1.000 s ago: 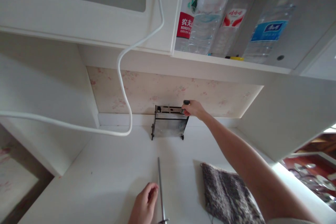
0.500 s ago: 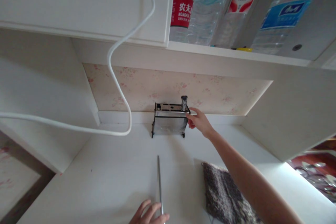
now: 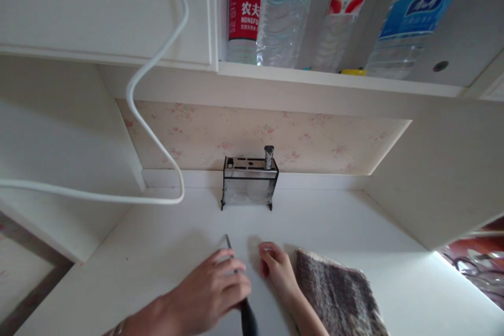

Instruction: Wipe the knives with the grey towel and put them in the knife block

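My left hand (image 3: 214, 286) is closed around a sharpening steel, a thin metal rod with a black handle (image 3: 249, 320), above the white counter. The rod's tip points away from me; its middle lies behind my fingers. To the right, my right hand (image 3: 273, 262) has its fingers curled in, and I see nothing in them. Against the back wall stands a knife block (image 3: 250, 189) with a clear front and black edges. One patterned handle (image 3: 269, 157) sticks up from the right end of its slotted top.
A brown-grey fuzzy cloth (image 3: 338, 294) lies right of my right hand. A white cable (image 3: 157, 149) hangs across the left. Overhead, a shelf (image 3: 334, 77) holds several plastic bottles (image 3: 283, 21). Side panels (image 3: 437, 168) bound the counter.
My right hand has let go of the knife block and come back toward me. My left hand has moved further in and now wraps the sharpening steel. The view has shifted slightly.
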A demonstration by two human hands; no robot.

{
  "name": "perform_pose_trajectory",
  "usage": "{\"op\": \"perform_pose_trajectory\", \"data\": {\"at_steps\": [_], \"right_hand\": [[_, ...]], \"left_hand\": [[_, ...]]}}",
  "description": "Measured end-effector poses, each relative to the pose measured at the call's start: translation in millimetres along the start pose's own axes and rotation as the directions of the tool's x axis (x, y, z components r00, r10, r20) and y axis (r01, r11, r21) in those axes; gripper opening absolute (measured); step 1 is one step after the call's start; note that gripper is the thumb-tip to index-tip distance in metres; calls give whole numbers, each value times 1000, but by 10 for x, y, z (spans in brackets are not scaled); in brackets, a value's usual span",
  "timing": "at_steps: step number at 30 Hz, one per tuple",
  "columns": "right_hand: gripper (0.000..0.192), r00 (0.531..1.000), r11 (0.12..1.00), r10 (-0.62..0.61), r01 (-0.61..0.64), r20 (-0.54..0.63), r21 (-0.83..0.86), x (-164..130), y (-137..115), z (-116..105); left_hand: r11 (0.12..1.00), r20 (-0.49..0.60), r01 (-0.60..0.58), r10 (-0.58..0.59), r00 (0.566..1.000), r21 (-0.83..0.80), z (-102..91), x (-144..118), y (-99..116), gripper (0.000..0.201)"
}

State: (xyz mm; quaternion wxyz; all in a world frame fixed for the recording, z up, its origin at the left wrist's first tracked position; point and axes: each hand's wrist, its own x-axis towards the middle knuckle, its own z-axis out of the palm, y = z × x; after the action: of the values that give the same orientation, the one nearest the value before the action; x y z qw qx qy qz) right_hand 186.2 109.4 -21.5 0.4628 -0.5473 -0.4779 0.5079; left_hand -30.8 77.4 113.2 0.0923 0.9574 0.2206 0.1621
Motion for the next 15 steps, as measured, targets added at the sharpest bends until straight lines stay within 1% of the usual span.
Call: {"op": "perform_pose_trajectory", "data": {"at_steps": [2, 3, 4, 5, 6, 7, 8, 9, 11, 12, 13, 14, 15], "right_hand": [[31, 999, 989, -52, 53, 10, -140, -14, 52, 58], [30, 996, 972, -87, 89, 23, -219, -25, 65, 78], [29, 992, 948, -119, 125, 38, -292, -37, 71, 91], [28, 988, 923, -145, 153, 51, -352, -48, 72, 99], [28, 985, 901, -164, 175, 62, -396, -59, 71, 103], [29, 982, 884, -176, 189, 69, -427, -67, 69, 103], [30, 980, 872, -183, 197, 75, -448, -71, 68, 102], [31, 979, 863, -188, 202, 78, -463, -73, 70, 100], [31, 977, 847, -197, 209, 76, -489, -69, 83, 98], [30, 976, 839, -204, 213, 72, -501, -66, 92, 97], [29, 975, 832, -212, 218, 71, -510, -62, 101, 97], [29, 974, 827, -217, 222, 72, -516, -60, 107, 96], [29, 973, 825, -219, 225, 75, -518, -59, 108, 95]], "left_hand": [[978, -86, 111, -128, 988, -179, -326, 219, -90, 25], [947, -139, 177, -220, 965, -269, -476, 325, -140, 19], [899, -197, 239, -326, 925, -366, -616, 426, -189, 16], [838, -235, 274, -419, 877, -472, -747, 523, -235, 16], [780, -271, 272, -486, 831, -563, -870, 615, -279, 18], [733, -319, 246, -539, 779, -635, -983, 704, -323, 21], [704, -393, 197, -581, 712, -683, -1086, 790, -368, 23], [693, -473, 139, -610, 636, -707, -1177, 871, -418, 26], [715, -623, 25, -625, 471, -698, -1317, 1013, -540, 31], [734, -675, -5, -622, 396, -679, -1365, 1071, -613, 31], [753, -716, -16, -617, 326, -657, -1397, 1118, -691, 30], [768, -741, -7, -616, 268, -641, -1414, 1155, -773, 30], [777, -756, 13, -617, 220, -630, -1418, 1184, -854, 31]]}}
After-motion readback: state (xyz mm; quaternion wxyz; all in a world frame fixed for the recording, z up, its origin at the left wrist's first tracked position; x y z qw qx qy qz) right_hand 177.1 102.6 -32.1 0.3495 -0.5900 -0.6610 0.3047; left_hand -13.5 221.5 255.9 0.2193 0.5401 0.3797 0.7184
